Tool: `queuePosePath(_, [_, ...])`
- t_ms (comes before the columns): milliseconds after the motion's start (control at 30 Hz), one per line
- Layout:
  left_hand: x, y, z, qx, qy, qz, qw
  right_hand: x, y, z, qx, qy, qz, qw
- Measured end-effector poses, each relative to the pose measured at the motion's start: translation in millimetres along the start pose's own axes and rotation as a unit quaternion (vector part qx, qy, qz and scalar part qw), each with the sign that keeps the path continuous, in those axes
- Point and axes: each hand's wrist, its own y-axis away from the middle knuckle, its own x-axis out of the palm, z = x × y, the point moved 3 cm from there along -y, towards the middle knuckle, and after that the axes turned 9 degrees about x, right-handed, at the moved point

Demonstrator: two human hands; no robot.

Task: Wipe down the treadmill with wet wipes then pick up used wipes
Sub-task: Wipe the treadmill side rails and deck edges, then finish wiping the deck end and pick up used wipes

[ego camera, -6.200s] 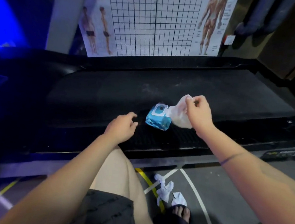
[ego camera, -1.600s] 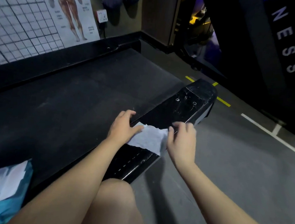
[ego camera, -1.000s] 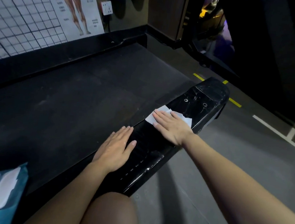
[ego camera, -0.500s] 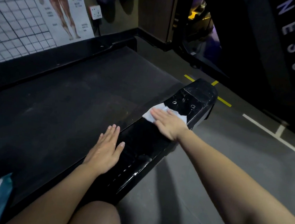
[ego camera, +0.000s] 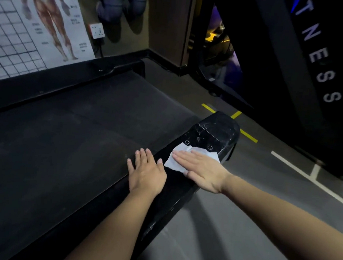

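Observation:
The treadmill's dark belt [ego camera: 72, 142] fills the left of the view, with its glossy black side rail [ego camera: 211, 137] running along the right edge to a rounded end cap. A white wet wipe [ego camera: 174, 161] lies flat on the rail just short of two small bolt holes. My right hand [ego camera: 202, 170] presses on the wipe with straight fingers, covering most of it. Beside it, my left hand [ego camera: 146, 171] rests flat where belt and rail meet, fingers spread, not touching the wipe. The wipe pack is out of view.
Grey floor [ego camera: 263, 210] with white and yellow lines lies right of the rail. A dark panel [ego camera: 317, 70] with white letters stands at the far right. An anatomy poster [ego camera: 30, 24] and a wall socket [ego camera: 97, 31] are behind the treadmill.
My right hand has drawn the wipe a little back along the rail from the bolt holes. My left hand has slid forward, close to the right one. The blue pack has left the view.

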Motion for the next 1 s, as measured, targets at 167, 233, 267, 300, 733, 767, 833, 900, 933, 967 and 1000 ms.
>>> queuePosePath(167, [10.4, -8.4, 5.9, -0.001, -0.003, -0.023, 1.000, -18.1, -49.9, -51.3, 0.029, 0.020, -0.024, 0.999])
queuePosePath(233, [11.7, -9.9, 7.1, 0.001, -0.002, -0.030, 1.000, -24.8, -71.5, -69.4, 0.060, 0.018, -0.039, 0.997])
queuePosePath(267, [12.3, -10.6, 7.2, 0.004, 0.001, -0.032, 0.999, -28.2, -80.1, -76.5, 0.076, 0.008, -0.051, 0.996])
queuePosePath(300, [12.8, -10.9, 7.4, 0.009, 0.000, -0.033, 0.999, -30.7, -86.5, -81.9, 0.097, -0.005, -0.063, 0.993])
queuePosePath(733, [12.7, -11.2, 7.1, 0.027, -0.002, -0.050, 0.998, -4.7, -22.2, -44.9, 0.070, -0.041, -0.070, 0.994])
queuePosePath(767, [12.6, -11.3, 6.0, 0.043, -0.004, -0.054, 0.998, -8.7, -26.4, -48.3, 0.074, -0.046, -0.069, 0.994])
queuePosePath(833, [11.3, -10.3, 3.7, 0.081, 0.007, -0.053, 0.995, -15.8, -39.7, -58.6, 0.081, -0.040, -0.067, 0.994])
queuePosePath(900, [9.3, -10.1, 1.3, 0.104, -0.002, -0.043, 0.994, -21.8, -54.4, -74.7, 0.096, -0.023, -0.081, 0.992])
queuePosePath(933, [8.4, -10.1, -0.4, 0.105, -0.016, -0.033, 0.994, -24.6, -61.1, -82.7, 0.108, -0.024, -0.086, 0.990])
queuePosePath(967, [7.1, -11.2, -3.7, 0.105, -0.030, -0.028, 0.994, -28.0, -67.9, -91.9, 0.126, -0.031, -0.090, 0.987])
queuePosePath(1000, [6.7, -12.9, -10.3, 0.104, -0.033, -0.028, 0.994, -30.8, -73.4, -103.0, 0.149, -0.039, -0.091, 0.984])
